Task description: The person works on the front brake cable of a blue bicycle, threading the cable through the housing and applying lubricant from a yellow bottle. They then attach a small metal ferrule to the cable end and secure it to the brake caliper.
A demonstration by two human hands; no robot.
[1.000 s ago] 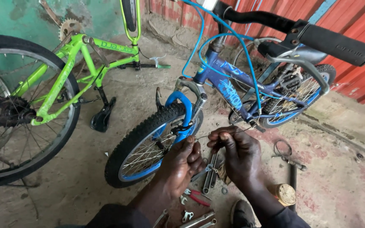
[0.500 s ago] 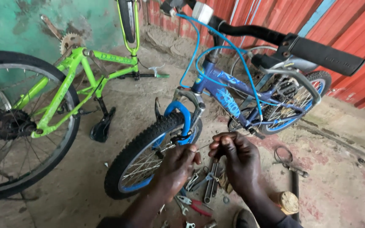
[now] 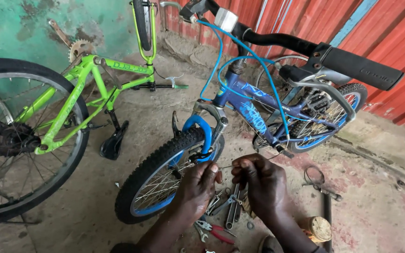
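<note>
**Two hands on a thin cable at the blue bike's front wheel**

Bare dirt floor [image 3: 94, 220] runs between a green wall [image 3: 15, 28] at the left and red corrugated sheeting [image 3: 390, 33] at the right. On it, at the left, a green bike [image 3: 85, 93] lies upside down, its black saddle [image 3: 113, 143] touching the ground. Beside it, in the middle, stands a blue bike [image 3: 254, 112], its black handlebar grip [image 3: 362, 68] close to the camera and its front wheel [image 3: 165, 175] turned towards the person.

Just below that wheel's brake, both hands meet. The left hand [image 3: 198, 185] and the right hand [image 3: 263, 185] each have fingertips pinched closed on a thin cable [image 3: 226, 166], which spans the small gap between them, close to the tyre.

Under the hands lie loose tools [image 3: 230, 206], among them red-handled pliers [image 3: 216, 230]. Right of the hands sit a metal ring [image 3: 314, 175] and a small round tin [image 3: 317, 228].
</note>
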